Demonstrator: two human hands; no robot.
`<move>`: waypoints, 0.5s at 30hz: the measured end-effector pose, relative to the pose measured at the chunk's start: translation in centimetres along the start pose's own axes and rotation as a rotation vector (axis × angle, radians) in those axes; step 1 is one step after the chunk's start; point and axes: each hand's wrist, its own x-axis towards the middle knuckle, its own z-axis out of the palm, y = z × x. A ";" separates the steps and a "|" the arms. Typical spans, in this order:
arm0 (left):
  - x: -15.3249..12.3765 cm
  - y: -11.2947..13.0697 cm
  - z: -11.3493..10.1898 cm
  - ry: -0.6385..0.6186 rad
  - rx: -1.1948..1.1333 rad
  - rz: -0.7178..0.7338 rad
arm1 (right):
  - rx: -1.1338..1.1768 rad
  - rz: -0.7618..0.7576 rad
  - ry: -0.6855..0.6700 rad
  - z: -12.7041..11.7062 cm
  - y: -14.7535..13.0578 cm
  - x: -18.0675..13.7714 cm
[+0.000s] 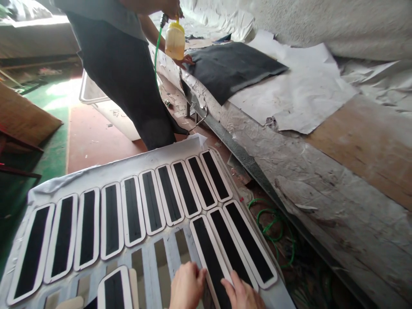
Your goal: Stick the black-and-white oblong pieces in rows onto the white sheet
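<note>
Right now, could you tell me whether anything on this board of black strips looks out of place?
Yes. The lower row is mostly bare slots; only three strips sit at its right, slanted, and one strip lies apart.

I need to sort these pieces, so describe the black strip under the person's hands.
The strip is long and narrow with rounded corners, a matte black centre inside a white border. It lies flat on a pale sheet, leftmost of three in the lower row. The left hand and right hand both press on its near end.
</note>
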 end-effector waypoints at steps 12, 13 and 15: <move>3.9 2.5 -1.5 0.243 0.441 0.785 | 0.019 -0.102 -0.060 -1.2 0.8 0.5; 4.1 2.5 -1.6 0.235 0.464 0.788 | 0.020 -0.112 -0.055 -1.1 0.8 0.5; 4.4 2.4 -2.1 0.211 0.499 0.810 | 0.010 -0.107 -0.036 -1.2 0.5 0.4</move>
